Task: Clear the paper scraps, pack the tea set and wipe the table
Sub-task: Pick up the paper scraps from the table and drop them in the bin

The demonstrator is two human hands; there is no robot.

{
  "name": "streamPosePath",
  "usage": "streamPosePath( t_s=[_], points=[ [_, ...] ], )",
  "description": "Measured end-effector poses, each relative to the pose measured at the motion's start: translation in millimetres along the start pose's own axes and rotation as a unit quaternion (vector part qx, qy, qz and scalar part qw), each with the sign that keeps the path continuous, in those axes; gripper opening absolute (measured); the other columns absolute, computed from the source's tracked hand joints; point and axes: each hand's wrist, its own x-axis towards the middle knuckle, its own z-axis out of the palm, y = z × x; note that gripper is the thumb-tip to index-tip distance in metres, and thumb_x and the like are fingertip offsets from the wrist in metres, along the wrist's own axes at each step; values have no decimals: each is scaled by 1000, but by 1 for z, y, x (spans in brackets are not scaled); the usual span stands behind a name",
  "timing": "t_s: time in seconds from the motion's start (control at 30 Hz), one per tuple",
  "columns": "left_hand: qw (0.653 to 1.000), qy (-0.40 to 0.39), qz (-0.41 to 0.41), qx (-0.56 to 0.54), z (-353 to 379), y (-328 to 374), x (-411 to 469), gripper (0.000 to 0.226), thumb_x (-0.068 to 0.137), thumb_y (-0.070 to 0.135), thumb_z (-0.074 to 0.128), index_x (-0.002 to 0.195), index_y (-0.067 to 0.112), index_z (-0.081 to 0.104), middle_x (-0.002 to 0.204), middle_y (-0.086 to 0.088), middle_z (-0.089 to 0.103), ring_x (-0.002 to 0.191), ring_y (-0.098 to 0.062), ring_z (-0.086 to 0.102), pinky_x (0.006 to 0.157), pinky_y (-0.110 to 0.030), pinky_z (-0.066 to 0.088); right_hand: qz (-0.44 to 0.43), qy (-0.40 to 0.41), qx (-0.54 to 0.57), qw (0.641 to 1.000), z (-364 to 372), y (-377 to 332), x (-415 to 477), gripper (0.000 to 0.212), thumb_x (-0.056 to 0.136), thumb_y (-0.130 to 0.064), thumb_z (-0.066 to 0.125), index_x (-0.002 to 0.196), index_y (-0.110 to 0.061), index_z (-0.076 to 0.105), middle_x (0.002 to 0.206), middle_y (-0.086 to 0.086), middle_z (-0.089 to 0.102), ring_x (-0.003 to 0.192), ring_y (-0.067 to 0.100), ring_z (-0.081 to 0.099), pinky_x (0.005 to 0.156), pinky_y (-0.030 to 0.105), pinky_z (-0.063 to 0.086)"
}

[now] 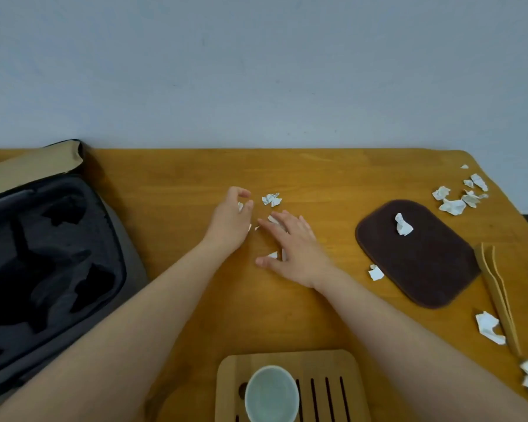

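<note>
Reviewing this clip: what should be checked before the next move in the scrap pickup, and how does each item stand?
1. Left hand holds pinched scrap: ok.
2. Right hand flat over table scraps: ok.
3. Crumpled scrap beyond both hands gathered: not ok, lies loose.
4. Brown cloth bare for wiping: not ok, lone scrap on it.
5. Carrying case open: ok.

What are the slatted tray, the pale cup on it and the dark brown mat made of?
The light-brown slatted tray looks like bamboo or wood: matt, with grain and cut slots. The pale round cup seems smooth glazed ceramic, though frosted glass is possible. The dark brown rounded mat looks like fuzzy cloth with a stitched border.
</note>
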Motion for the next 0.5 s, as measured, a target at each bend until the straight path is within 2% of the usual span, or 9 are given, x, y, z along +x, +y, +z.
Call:
streamPosePath(
  t_s=[0.07, 0.13, 0.23, 0.3, 0.37, 0.43, 0.5],
  points=[
    [997, -42, 25, 65, -23, 5, -39, 19, 102, 24, 39, 114, 25, 53, 97, 0, 59, 81, -13, 55, 72, -31, 44, 0, 24, -17, 1000, 4, 0, 0, 60, 96, -44, 49, 150, -30, 27, 158, 0, 21, 148, 17, 7, 117, 33, -7],
    [977, -86, 34, 191, -54, 2, -84, 20, 103, 27, 35, 116, 30, 50, 94, 3, 62, 78, -12, 60, 72, -35, 53, 2, 40, -21, 999, 7, -2, 2, 50, 102, -30, 41, 150, -27, 29, 157, 1, 24, 148, 18, 10, 118, 31, -4],
    [900, -153, -6, 408, -88, -22, -142, 18, 103, 27, 33, 121, 29, 36, 83, 5, 60, 70, -11, 60, 68, -32, 56, 16, 55, 7, 998, 6, 1, 5, 47, 102, -15, 38, 148, -22, 34, 155, 1, 30, 147, 18, 16, 118, 29, 2],
    [847, -165, -26, 506, -95, -43, -169, 24, 102, 32, 34, 127, 28, 32, 82, 6, 59, 71, -11, 60, 66, -29, 55, 19, 59, 22, 998, 6, 2, 7, 48, 100, -9, 38, 148, -20, 35, 154, 2, 32, 146, 19, 18, 119, 32, 6],
    [817, -146, -32, 557, -93, -59, -187, 34, 102, 35, 35, 133, 26, 25, 77, 6, 58, 64, -9, 59, 57, -25, 50, 20, 56, 19, 998, 7, 1, 7, 49, 100, -8, 37, 148, -18, 34, 154, 3, 32, 146, 20, 18, 119, 34, 8],
    [806, -116, -32, 580, -87, -68, -197, 40, 103, 38, 31, 137, 23, 18, 71, 7, 56, 56, -8, 54, 47, -22, 42, 23, 54, 12, 998, 8, -1, 6, 50, 100, -7, 36, 149, -17, 32, 155, 5, 30, 146, 21, 18, 120, 35, 10],
    [798, -106, -43, 592, -84, -76, -198, 39, 103, 42, 26, 135, 21, 20, 69, 7, 55, 52, -9, 50, 43, -21, 37, 35, 59, 20, 997, 7, -2, 7, 51, 100, -7, 39, 150, -15, 31, 155, 8, 29, 145, 24, 20, 119, 37, 13]
  ],
)
